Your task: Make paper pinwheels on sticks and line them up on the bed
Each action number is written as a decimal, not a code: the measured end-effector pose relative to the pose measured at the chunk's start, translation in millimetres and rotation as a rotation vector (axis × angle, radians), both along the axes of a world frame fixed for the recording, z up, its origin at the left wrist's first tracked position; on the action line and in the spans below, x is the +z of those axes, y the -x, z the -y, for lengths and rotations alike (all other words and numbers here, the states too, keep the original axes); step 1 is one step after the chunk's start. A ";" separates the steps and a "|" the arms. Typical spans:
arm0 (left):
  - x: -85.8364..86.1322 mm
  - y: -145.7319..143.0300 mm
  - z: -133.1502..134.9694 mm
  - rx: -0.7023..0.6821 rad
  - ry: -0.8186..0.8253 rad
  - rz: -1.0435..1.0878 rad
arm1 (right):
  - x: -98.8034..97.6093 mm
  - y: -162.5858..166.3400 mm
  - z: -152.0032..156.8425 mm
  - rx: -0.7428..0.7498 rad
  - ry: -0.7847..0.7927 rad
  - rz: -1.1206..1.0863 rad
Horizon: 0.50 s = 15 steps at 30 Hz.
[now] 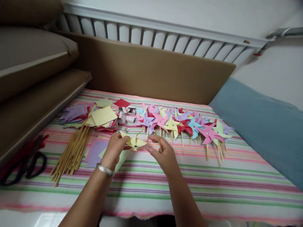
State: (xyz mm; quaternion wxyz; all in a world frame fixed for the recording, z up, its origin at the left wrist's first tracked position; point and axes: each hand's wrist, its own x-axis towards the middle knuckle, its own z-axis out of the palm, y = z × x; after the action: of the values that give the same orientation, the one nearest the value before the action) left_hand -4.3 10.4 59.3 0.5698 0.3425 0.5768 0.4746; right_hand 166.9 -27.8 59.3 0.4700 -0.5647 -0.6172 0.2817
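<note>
My left hand [115, 149], with a silver bracelet on its wrist, pinches a pale yellow paper pinwheel [133, 142] just above the striped cloth [165, 186]. My right hand [163, 153] is closed round a thin wooden stick [158, 139], its fingertips touching the pinwheel's right blade. A bundle of loose wooden sticks [72, 151] lies to the left of my left hand. Behind my hands a row of finished pinwheels [182, 124] in pink, yellow, blue and purple lies on its sticks.
Stacks of cut coloured paper squares [103, 116] and purple paper [72, 113] lie at the back left. Small white boxes [126, 115] sit between them and the pinwheels. Black scissors [28, 164] lie far left. A brown cardboard sheet [151, 69] stands behind, a blue cushion [262, 126] at right.
</note>
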 end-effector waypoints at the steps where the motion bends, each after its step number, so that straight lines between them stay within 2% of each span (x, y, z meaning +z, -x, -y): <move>1: 1.7 -1.6 -0.9 0.007 0.001 -0.037 | -0.8 1.7 -1.6 0.020 -0.012 0.017; 7: 3.3 -2.3 -5.4 -0.007 -0.009 -0.142 | -4.9 5.2 -16.3 0.050 -0.002 0.091; 15: -3.7 -4.0 -5.1 -0.103 0.068 -0.076 | -12.3 0.9 -21.0 0.203 0.188 -0.256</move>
State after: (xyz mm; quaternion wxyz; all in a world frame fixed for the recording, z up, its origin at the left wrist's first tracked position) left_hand -0.3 15.5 55.6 0.5824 0.3700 0.5953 0.4117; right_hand 166.0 -6.9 46.9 0.4591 -0.5002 -0.5773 0.4536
